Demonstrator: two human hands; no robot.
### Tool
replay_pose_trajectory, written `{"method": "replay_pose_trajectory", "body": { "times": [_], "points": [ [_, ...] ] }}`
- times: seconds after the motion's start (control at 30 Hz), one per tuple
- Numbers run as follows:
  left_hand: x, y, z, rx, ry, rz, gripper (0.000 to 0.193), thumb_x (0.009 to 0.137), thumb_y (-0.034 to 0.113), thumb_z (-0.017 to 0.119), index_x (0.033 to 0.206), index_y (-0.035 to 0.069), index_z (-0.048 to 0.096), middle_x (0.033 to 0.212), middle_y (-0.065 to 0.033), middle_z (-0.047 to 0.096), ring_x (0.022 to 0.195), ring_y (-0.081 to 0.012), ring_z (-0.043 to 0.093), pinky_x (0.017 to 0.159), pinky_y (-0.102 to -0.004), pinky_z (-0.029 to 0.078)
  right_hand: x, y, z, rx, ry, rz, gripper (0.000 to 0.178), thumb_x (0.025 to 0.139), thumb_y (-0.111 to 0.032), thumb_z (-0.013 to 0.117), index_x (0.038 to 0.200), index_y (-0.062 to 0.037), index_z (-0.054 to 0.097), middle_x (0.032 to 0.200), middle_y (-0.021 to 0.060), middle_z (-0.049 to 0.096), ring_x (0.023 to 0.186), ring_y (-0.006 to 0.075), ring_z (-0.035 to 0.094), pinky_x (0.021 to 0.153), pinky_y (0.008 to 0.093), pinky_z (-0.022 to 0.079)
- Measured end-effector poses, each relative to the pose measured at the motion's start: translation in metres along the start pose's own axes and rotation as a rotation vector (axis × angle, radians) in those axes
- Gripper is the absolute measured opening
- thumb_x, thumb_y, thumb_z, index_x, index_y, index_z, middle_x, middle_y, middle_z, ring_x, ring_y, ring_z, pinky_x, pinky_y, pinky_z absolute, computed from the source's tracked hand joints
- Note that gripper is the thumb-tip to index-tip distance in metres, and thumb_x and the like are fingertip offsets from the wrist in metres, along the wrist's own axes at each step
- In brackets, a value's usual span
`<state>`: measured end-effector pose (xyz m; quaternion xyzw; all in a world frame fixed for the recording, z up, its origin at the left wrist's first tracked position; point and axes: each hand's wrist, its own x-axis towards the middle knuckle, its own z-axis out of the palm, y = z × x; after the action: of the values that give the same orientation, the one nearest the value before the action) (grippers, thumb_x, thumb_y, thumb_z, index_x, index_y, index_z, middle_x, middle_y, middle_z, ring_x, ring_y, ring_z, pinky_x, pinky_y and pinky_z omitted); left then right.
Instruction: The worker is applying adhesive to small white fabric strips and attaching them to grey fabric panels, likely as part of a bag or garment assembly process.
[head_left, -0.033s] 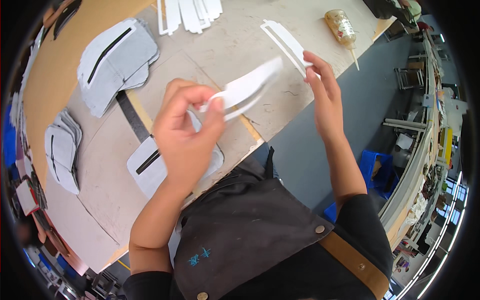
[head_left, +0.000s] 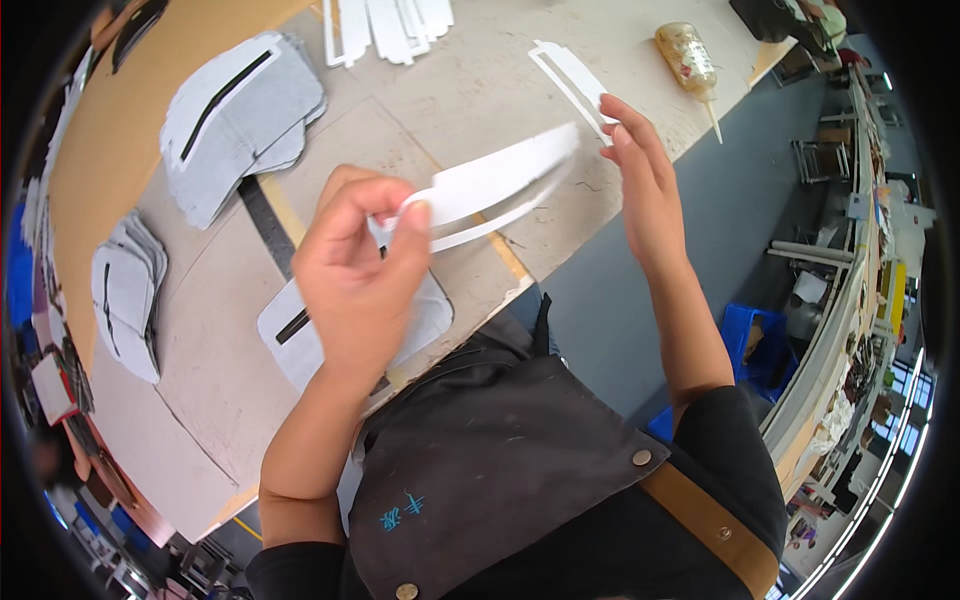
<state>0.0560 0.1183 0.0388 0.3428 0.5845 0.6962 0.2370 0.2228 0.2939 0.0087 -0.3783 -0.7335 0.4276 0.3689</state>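
Observation:
My left hand [head_left: 355, 260] is closed in a pinch on one end of a white slotted cut-out piece [head_left: 490, 185], a flat curved blade shape with a thin strip along its lower side. Its far end is smeared by motion. My right hand [head_left: 645, 175] is raised with fingers stretched and slightly apart, beside another white slotted piece [head_left: 575, 75] on the table, whose near end it hides. Below my left hand, partly covered by it, lies a grey panel [head_left: 425, 315] with a black slot.
A stack of grey panels [head_left: 235, 125] with a black slot lies at the far left, and a smaller stack [head_left: 130, 290] nearer. More white pieces [head_left: 390, 25] lie at the back. A glue bottle [head_left: 687, 57] lies by the table's right edge. Blue crates [head_left: 750, 350] stand on the floor.
The white piece in my left hand has swung a little and shows more of its slot. My right hand has shifted slightly left over the table. The view has shifted slightly.

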Motion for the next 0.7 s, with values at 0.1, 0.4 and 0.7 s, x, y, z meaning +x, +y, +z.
{"method": "replay_pose_trajectory", "body": {
  "times": [0.1, 0.4, 0.7],
  "points": [
    [-0.017, 0.011, -0.031, -0.189, 0.11, -0.152, 0.002, 0.09, 0.001, 0.062, 0.09, 0.0, 0.061, 0.089, 0.0017, 0.052, 0.081, -0.0075, 0.044, 0.077, -0.0238, 0.037, 0.009, -0.004, 0.022, 0.437, -0.237, 0.324, 0.046, 0.102, -0.035, 0.037, 0.123, -0.0014, 0.059, 0.12, 0.0073, 0.058, 0.109, 0.0155, 0.048, 0.097, 0.0293, 0.038],
    [-0.058, 0.007, -0.096, -0.305, 0.373, -0.283, 0.008, 0.093, 0.01, 0.062, 0.092, 0.002, 0.062, 0.09, 0.0005, 0.06, 0.09, -0.008, 0.053, 0.088, -0.0244, 0.039, -0.01, -0.031, 0.074, 0.71, -0.592, 0.526, 0.029, 0.095, -0.03, 0.059, 0.096, -0.0015, 0.066, 0.091, 0.0028, 0.066, 0.087, 0.0116, 0.057, 0.086, 0.0277, 0.043],
    [-0.093, -0.011, -0.137, -0.045, 0.532, -0.413, 0.008, 0.091, 0.01, 0.066, 0.089, 0.002, 0.066, 0.085, 0.0025, 0.06, 0.081, -0.0068, 0.052, 0.081, -0.0237, 0.04, -0.024, -0.054, 0.101, 0.245, -0.66, 0.438, 0.009, 0.086, -0.013, 0.072, 0.084, -0.0068, 0.066, 0.081, -0.0022, 0.064, 0.079, 0.0051, 0.054, 0.076, 0.0208, 0.041]
  ]
}}
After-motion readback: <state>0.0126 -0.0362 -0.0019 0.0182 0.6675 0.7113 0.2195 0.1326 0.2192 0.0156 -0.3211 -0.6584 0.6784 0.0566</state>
